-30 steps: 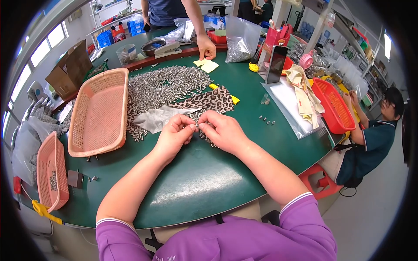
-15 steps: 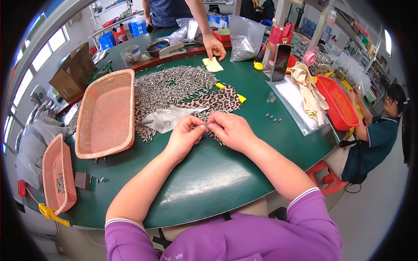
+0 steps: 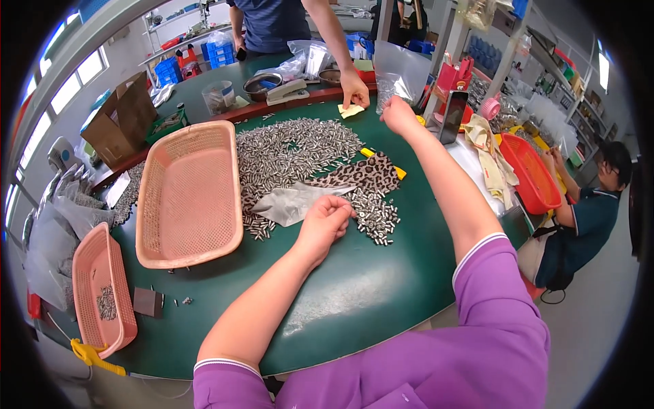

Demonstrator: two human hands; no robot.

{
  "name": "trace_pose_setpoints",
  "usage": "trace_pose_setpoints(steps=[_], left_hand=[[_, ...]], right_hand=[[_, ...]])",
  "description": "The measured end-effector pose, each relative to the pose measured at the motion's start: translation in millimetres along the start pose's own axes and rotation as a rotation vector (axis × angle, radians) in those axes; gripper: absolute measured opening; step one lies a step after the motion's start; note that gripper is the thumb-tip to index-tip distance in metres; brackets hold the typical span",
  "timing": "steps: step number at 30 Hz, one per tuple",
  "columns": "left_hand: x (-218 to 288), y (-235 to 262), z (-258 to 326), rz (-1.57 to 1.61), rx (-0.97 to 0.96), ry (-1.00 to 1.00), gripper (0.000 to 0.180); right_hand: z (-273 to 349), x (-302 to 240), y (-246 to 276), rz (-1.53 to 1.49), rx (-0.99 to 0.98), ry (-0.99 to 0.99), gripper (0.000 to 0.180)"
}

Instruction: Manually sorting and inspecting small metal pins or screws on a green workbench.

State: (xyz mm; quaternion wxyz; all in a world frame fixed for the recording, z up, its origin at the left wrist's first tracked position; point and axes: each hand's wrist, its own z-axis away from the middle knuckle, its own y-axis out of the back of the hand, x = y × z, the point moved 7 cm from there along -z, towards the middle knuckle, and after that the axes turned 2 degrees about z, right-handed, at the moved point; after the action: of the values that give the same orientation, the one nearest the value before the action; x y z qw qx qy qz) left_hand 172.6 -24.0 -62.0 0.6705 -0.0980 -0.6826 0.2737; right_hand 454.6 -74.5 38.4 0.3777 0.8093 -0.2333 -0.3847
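Observation:
My left hand [image 3: 327, 226] is closed in a pinch at the left edge of a small pile of short metal pins [image 3: 376, 217]. Whatever its fingertips hold is too small to make out. My right arm stretches far forward, and my right hand [image 3: 400, 116] is closed in front of a clear plastic bag [image 3: 403, 68]; its fingers overlap the bag's lower part, and their contents are hidden. Beside my left hand lie a grey cloth [image 3: 289, 203] and a leopard-print cloth [image 3: 373, 174]. A larger heap of metal pins [image 3: 293, 150] spreads behind them.
A large pink basket [image 3: 238, 198] and a smaller one [image 3: 127, 300] holding some pins stand at left. Across the table, another person's hand [image 3: 354, 88] touches yellow paper [image 3: 350, 111]. At right are a phone [image 3: 453, 117], a beige cloth [image 3: 489, 160] and a red basket [image 3: 528, 174].
My hands were together over the small pile. My right hand has moved forward and right to the plastic bag, while my left stays by the pile. The view has shifted slightly.

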Motion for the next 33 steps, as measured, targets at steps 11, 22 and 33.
trace_pose_setpoints(steps=[11,22,33], left_hand=[[-3.0,6.6,-2.2,-0.014,0.0,0.026,0.01],[-6.1,-4.4,-5.4,-0.031,-0.058,0.033,0.01],[-2.9,-2.1,-6.4,-0.081,-0.043,0.014,0.011]], right_hand=[[-23.7,11.1,-85.7,0.257,-0.212,-0.463,0.055],[-41.9,48.3,-75.8,0.355,-0.095,-0.283,0.026],[-20.9,-3.7,-9.1,0.504,-0.181,0.201,0.026]])
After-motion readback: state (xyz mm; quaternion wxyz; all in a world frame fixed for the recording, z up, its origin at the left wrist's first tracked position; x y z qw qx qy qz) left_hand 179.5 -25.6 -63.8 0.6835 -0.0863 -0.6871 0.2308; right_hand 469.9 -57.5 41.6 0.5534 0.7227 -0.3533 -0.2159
